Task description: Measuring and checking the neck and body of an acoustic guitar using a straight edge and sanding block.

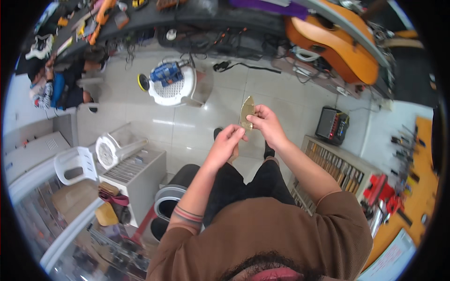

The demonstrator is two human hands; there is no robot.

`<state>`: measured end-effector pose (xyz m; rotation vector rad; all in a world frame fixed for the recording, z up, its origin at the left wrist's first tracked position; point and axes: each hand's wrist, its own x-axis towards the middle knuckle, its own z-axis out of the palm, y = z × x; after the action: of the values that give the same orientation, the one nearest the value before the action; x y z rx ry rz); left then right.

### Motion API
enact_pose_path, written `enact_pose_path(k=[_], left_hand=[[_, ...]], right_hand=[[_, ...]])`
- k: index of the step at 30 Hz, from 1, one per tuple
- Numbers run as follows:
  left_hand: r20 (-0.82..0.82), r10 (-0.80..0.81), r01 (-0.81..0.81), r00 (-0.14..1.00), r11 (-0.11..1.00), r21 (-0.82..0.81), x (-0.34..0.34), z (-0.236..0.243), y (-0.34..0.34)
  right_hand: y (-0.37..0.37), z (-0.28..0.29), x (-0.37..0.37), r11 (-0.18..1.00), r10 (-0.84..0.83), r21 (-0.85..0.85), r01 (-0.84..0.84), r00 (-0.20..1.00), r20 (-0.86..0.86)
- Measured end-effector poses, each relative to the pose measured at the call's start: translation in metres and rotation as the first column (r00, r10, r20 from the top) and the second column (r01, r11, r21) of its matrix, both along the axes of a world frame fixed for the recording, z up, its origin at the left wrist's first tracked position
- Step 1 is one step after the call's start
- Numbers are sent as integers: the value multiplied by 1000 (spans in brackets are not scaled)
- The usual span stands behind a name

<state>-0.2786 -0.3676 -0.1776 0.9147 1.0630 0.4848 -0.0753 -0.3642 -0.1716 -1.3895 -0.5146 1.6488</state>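
A thin, shiny gold-coloured piece (pixel 246 108), shaped like a pointed leaf, is held upright in front of me above the tiled floor. My right hand (pixel 265 123) grips its right side, with the thumb pressed on its face and the fingers behind it. Lower and to the left, my left hand (pixel 228 143) is closed, its thumb and fingertips pinched at the bottom end of the piece. The fingers cover part of that lower end. What exactly the piece is, I cannot make out.
A white stool (pixel 174 91) ahead carries a blue power tool (pixel 166 74). An acoustic guitar (pixel 335 49) lies far right beside a cluttered dark bench (pixel 206 21). Drawers (pixel 337 166) and a red vise (pixel 377 188) stand at my right. At far left sits another person (pixel 58 86).
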Motion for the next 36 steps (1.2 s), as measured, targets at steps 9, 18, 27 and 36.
enact_pose_path(k=[9,18,27,36], left_hand=[[257,-475,453,842,880,144,50,237,6],[164,-790,715,591,607,348,119,276,-146],[-46,-979,969,198,189,162,179,222,-300],[-345,-891,955,-294,-290,-67,224,173,-395]], right_hand=[[-105,239,17,870,-371,353,344,929,10],[-308,292,70,688,-660,504,523,739,134],[-524,174,44,411,-866,213,887,452,-213],[-659,76,-8,165,-969,-79,983,146,-199]])
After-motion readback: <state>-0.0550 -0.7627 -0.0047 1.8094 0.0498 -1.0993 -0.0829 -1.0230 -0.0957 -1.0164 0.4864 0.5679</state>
